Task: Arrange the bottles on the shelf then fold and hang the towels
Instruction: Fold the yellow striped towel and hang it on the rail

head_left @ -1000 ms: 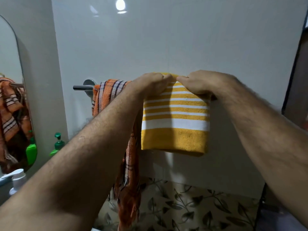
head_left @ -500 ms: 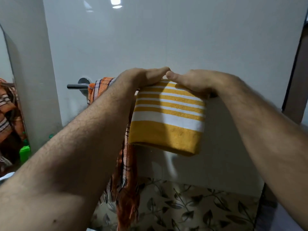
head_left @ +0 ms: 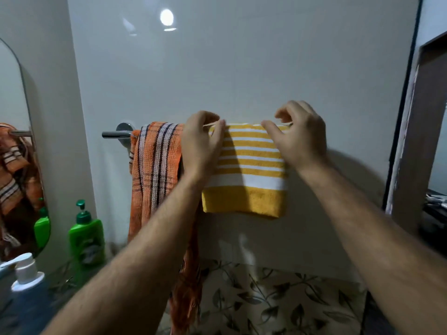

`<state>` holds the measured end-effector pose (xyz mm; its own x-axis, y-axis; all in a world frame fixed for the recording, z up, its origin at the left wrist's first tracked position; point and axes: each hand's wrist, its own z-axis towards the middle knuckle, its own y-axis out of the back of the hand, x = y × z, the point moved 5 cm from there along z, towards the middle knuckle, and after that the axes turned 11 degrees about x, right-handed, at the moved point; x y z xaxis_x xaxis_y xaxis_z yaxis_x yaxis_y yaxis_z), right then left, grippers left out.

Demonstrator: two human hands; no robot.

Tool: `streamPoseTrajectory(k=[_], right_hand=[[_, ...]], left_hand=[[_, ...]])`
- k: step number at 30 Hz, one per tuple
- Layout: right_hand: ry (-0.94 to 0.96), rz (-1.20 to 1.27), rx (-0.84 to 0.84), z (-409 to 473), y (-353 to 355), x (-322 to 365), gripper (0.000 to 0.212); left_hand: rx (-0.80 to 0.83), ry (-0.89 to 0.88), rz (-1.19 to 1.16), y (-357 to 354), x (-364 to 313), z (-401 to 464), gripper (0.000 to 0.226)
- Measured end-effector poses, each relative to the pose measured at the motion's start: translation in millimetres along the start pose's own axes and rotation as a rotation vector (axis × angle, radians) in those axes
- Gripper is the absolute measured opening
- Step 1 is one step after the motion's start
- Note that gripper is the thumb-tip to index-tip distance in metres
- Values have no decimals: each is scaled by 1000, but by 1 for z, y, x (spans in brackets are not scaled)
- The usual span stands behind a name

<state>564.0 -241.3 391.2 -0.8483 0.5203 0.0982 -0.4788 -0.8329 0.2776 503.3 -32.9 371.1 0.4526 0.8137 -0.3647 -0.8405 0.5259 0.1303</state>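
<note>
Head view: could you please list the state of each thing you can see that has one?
Yellow towel: folded, draped over the rail.
Orange towel: hung unfolded on the rail, bunched.
Rail: left end bare.
Green bottle: upright, pump on.
White pump bottle: upright.
Left hand: on the yellow towel's top left.
Right hand: fingers curled over its top right.

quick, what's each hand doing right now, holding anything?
Left hand: pinches the top edge of the yellow striped towel.
Right hand: fingers loosely curled over the towel's top edge; a grip cannot be told.
</note>
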Motion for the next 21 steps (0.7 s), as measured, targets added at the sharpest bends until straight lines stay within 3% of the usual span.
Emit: streamPoseTrajectory(k=[2,5,8,11,13,16,21], right_hand=[[-29,-6,-217,-34,5,-8,26],[-228,164,-239,-69,0,-15,40],[-564,533,67,-75,-25,-23,72],[-640,921,340,-63,-46,-18,103],[-656,911,363,-55,-46,-19,96],[-674,845,336,-53,-44,-32,78],[-678,739,271,-58,-36,-43,88]], left_hand=[[-118,-26,7,1,1,-27,17],[-147,134,-37,-2,6,-48,29],[-21,418,-96,-10,15,-52,50],[121,517,-255,-20,24,-46,76],[227,570,-373,-24,28,-45,90],[311,565,-350,-27,30,-46,95],[324,518,-130,-26,18,-50,83]])
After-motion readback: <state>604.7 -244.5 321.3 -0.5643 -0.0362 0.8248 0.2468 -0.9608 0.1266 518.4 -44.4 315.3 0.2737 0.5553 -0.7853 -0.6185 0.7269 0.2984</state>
